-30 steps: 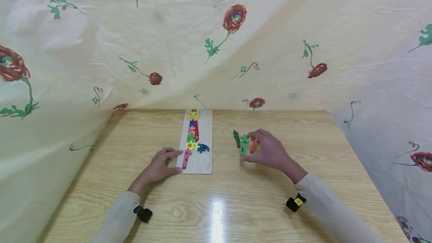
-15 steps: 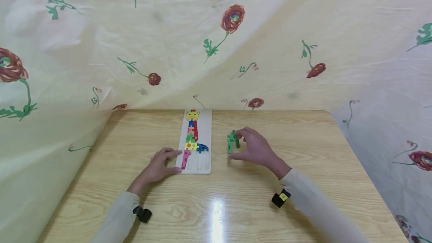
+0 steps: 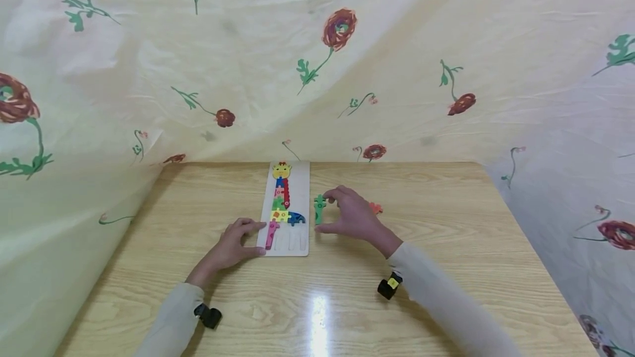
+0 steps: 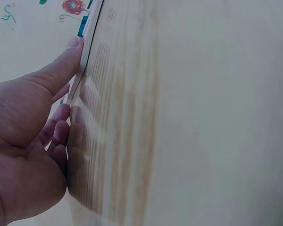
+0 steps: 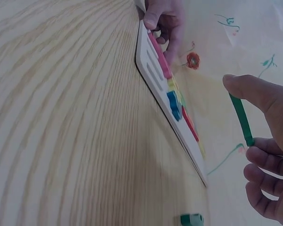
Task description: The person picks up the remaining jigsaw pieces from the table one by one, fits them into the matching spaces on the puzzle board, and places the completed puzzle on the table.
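Right hand (image 3: 354,219): pinching the green leg piece (image 3: 318,211) between thumb and fingertip, one at each end; just right of centre in the head frame.
Green leg piece: roughly upright in the head frame, near the right edge of the white board (image 3: 299,189); narrow side showing at right in the right wrist frame, raised off the table (image 3: 253,296).
Left hand (image 3: 230,244): left of centre, lower half of the head frame; thumb and forefinger spread, pressing against the board's left edge, not wrapped round it.
White board: flat on the table, middle of the head frame; topped by a yellow giraffe head (image 3: 281,171), with a red strip (image 3: 286,194) below, a dark blue piece (image 3: 296,218) lower right, a pink leg piece (image 3: 270,237) lower left.
Hollows (image 3: 292,241): bottom of the board, right of the pink leg piece.
Orange-red piece (image 3: 376,208): on the table, right of centre, partly hidden behind the right hand.
Dark green piece (image 5: 192,220): bottom edge of the right wrist frame.
Flowered cloth (image 3: 268,59): across the upper half of the head frame.
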A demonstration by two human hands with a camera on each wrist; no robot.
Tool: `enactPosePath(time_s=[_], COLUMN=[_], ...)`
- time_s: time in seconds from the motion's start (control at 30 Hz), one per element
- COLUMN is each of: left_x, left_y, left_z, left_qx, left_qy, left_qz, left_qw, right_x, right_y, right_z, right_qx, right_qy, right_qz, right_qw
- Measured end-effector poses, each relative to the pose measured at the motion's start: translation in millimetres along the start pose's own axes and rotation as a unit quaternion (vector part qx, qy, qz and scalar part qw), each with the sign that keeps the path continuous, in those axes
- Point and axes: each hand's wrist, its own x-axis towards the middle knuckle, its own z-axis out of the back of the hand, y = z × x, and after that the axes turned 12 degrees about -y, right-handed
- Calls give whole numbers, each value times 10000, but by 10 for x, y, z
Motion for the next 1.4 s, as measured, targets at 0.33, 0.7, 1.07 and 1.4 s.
enactPosePath(time_s=[0.33,0.7,1.07,1.4], left_x=[-16,-3,6,7], left_y=[17,21,19,33], left_z=[0,14,14,16], left_qx=[3,-24,-56,-67], left_qy=[31,63,65,82], left_qz=[-83,-210,-145,-191], left_qw=[10000,9998,9999,9998], right_x=[95,148,142,134], right_y=[181,355,483,493], right_z=[-201,-392,-571,-723], right_qx=[176,195,169,-17], right_qy=[114,428,663,761], right_qz=[-104,-271,-205,-92], right_qw=[9997,9985,9974,9971])
